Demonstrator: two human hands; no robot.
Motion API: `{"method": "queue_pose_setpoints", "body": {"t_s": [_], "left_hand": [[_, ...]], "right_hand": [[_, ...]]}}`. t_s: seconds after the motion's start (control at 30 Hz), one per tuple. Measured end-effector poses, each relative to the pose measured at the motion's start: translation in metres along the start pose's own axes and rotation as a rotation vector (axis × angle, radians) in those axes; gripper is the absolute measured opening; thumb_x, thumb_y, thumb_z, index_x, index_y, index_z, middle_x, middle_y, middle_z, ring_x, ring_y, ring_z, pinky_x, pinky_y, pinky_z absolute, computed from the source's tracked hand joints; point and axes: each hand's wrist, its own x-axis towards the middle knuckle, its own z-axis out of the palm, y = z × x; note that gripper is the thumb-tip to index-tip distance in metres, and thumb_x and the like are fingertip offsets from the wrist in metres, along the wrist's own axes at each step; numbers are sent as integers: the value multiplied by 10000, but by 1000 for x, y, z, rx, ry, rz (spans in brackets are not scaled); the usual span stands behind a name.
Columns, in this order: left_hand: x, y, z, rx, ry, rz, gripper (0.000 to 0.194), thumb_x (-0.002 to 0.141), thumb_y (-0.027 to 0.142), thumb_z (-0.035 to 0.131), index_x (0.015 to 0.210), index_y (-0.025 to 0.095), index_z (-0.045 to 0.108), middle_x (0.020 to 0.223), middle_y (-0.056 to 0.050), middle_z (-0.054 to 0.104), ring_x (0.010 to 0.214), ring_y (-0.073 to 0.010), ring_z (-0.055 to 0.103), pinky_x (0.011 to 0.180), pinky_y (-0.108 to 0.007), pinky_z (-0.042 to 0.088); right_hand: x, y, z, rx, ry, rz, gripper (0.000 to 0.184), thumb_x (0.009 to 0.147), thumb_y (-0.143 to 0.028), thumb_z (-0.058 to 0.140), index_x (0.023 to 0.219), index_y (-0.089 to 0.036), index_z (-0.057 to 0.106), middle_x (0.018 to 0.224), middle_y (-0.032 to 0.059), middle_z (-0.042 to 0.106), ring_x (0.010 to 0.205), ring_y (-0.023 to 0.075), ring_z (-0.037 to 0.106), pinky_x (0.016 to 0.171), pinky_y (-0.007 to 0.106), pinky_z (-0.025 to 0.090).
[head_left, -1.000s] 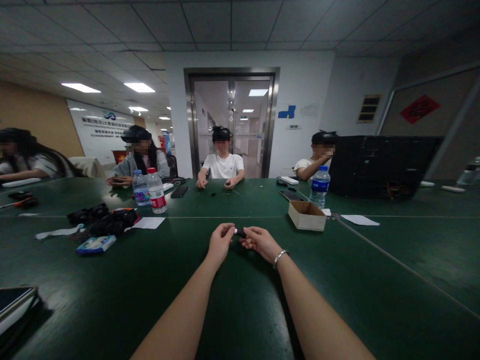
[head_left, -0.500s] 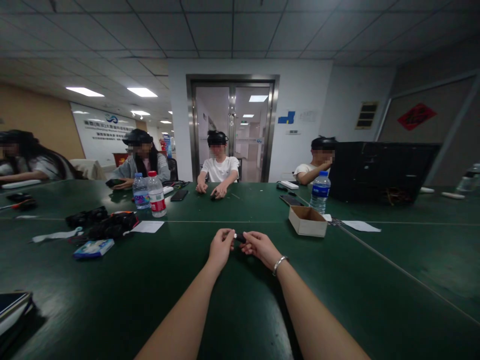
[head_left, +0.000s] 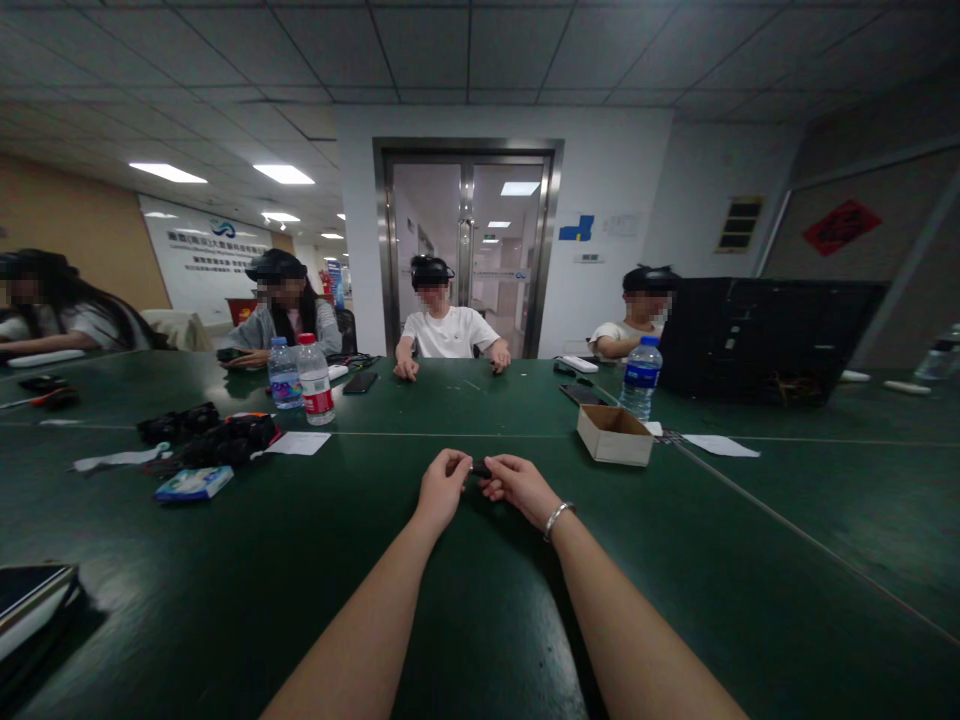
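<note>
Just above the green table, a small black stick-shaped object (head_left: 479,468) spans the gap between my two hands; its exact kind is too small to make out. My left hand (head_left: 442,487) pinches its left end between thumb and fingertips. From the other side, my right hand (head_left: 523,490) grips the right end with closed fingers, covering much of it. A silver bracelet circles my right wrist. Ahead and to the right of my hands stands an open cardboard box (head_left: 613,447), apart from them.
Bottles (head_left: 316,382) stand at left centre, behind black gear (head_left: 225,440) and a blue packet (head_left: 194,484). A blue-labelled bottle (head_left: 640,380) and a large black case (head_left: 765,340) are right. A device (head_left: 34,600) lies near left. Several people sit across the table (head_left: 480,620).
My hands keep hold of the black object, and its silvery left part shows less now. The person opposite has spread their hands apart. My view has tilted slightly.
</note>
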Motion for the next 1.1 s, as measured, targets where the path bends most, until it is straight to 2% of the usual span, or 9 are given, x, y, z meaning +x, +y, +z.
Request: {"method": "queue_pose_setpoints", "body": {"t_s": [0.07, 0.17, 0.27, 0.37, 0.47, 0.67, 0.87, 0.97, 1.1], "left_hand": [[-1, 3, 0, -24, -13, 26, 253, 711, 356, 611, 856, 151, 582, 876, -68, 594, 736, -148, 565, 553, -202, 435], [-2, 7, 2, -53, 40, -74, 354, 697, 359, 629, 970, 148, 550, 953, -91, 580, 709, -141, 574, 550, -216, 450], [0, 5, 3, 2, 27, -174, 382, 720, 461, 579, 885, 117, 562, 760, -68, 587, 577, -127, 543, 463, -207, 406], [0, 1, 3, 38, -20, -93, 363, 716, 485, 567, 788, 129, 575, 606, -19, 540, 533, -118, 512, 432, -188, 366], [-1, -1, 2, -16, -42, -16, 329, 694, 450, 601, 824, 149, 575, 677, -19, 561, 588, -114, 527, 461, -177, 390], [-2, 2, 3, -2, 38, -90, 356, 717, 455, 585, 875, 136, 568, 698, -40, 570, 568, -117, 535, 463, -192, 403], [-3, 3, -1, -66, -82, 14, 257, 702, 359, 617, 842, 149, 569, 799, -43, 593, 691, -125, 556, 582, -203, 438], [-2, 2, -2, -87, -47, -22, 325, 682, 352, 651, 920, 150, 560, 882, -68, 591, 745, -141, 570, 613, -219, 448], [-1, 2, 1, -26, -38, -108, 333, 733, 428, 585, 867, 125, 548, 737, -50, 573, 602, -120, 539, 519, -215, 416]], "right_hand": [[0, -1, 0, 18, 5, -1, 178, 845, -242, 600, 863, -67, 572, 648, 93, 621, 531, 116, 603, 468, 163, 488], [0, 0, 0, 29, 17, -1, 179, 841, -250, 604, 853, -74, 569, 646, 87, 619, 536, 122, 607, 461, 167, 484], [1, 1, 0, 23, 21, 0, 178, 838, -253, 606, 830, -79, 570, 640, 81, 616, 527, 116, 602, 456, 162, 477], [2, 1, 0, 26, 28, 3, 197, 826, -271, 620, 815, -81, 567, 623, 76, 612, 515, 117, 597, 447, 163, 471], [1, 1, 0, 36, 27, 4, 205, 832, -277, 613, 817, -79, 564, 620, 79, 613, 515, 118, 598, 452, 163, 473], [-2, -1, 1, 21, 12, -5, 211, 836, -284, 611, 824, -77, 573, 646, 80, 615, 537, 118, 605, 470, 168, 485], [-3, -2, 2, 30, 29, 12, 186, 844, -260, 601, 814, -80, 568, 625, 76, 614, 525, 113, 597, 464, 163, 479], [-3, -2, 2, 21, 29, 13, 194, 843, -270, 602, 811, -83, 565, 630, 78, 616, 530, 117, 602, 464, 163, 478], [-2, -2, 2, 11, 27, 23, 184, 847, -256, 596, 820, -76, 569, 639, 80, 616, 533, 115, 603, 469, 160, 480]]}}
